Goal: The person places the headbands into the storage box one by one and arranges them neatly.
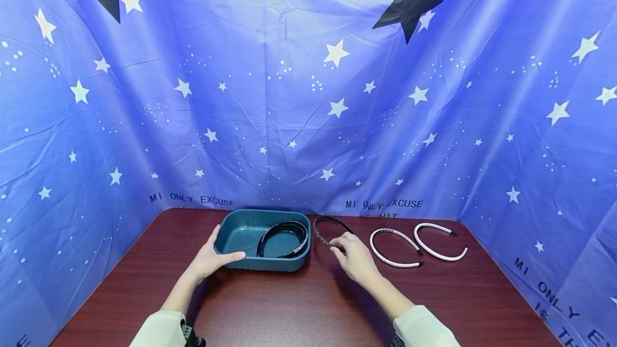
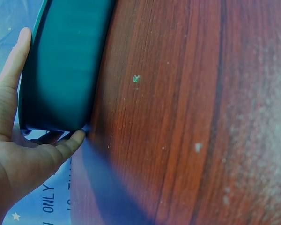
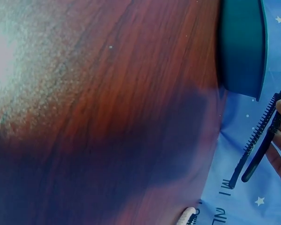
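A dark teal plastic bin (image 1: 262, 264) stands at the back of the table. My left hand (image 1: 208, 262) spans its near left corner, thumb stretched along the front rim and fingers against the left end; the left wrist view shows this hand (image 2: 30, 161) touching the wall. Several black headbands (image 1: 261, 245) lie stacked in the bin's right half. Right of the bin, my right hand (image 1: 358, 260) pinches a black headband (image 1: 316, 232) with a glittery surface. In the right wrist view this headband (image 3: 258, 161) shows comb teeth inside, raised above the table, its ends pointing away from the fingers.
Two pale pink headbands, a nearer one (image 1: 385, 262) and a farther one (image 1: 436, 255), lie on the table (image 1: 270, 309) to the right of my right hand. A blue star-patterned cloth (image 1: 270, 122) hangs behind the table and along both sides.
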Demonstrator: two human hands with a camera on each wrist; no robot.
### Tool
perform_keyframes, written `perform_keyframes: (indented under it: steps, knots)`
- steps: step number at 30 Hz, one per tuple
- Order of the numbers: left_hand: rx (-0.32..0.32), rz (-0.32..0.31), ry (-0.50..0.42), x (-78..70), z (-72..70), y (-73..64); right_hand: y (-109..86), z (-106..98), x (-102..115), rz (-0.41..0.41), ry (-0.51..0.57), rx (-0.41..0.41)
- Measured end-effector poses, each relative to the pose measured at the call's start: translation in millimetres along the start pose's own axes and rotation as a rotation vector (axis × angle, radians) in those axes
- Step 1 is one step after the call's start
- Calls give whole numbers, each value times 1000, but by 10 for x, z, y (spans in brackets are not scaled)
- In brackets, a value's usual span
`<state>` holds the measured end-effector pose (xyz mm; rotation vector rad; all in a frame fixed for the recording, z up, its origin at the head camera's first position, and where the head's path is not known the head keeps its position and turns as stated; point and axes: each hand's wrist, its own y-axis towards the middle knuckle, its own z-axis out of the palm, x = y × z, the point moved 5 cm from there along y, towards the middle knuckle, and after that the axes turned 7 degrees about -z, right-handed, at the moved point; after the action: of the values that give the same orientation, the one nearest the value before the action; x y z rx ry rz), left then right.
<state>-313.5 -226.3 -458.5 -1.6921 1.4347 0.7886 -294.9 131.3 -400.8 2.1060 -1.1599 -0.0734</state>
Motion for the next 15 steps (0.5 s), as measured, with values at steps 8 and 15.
perform_keyframes:
  steps: [8, 15]
  knots:
    - [1, -2, -1, -9, 1, -7, 51, -20, 72, -28, 23, -20]
    - [2, 0, -1, -12, -2, -8, 119, 7, 199, -52, 27, 0]
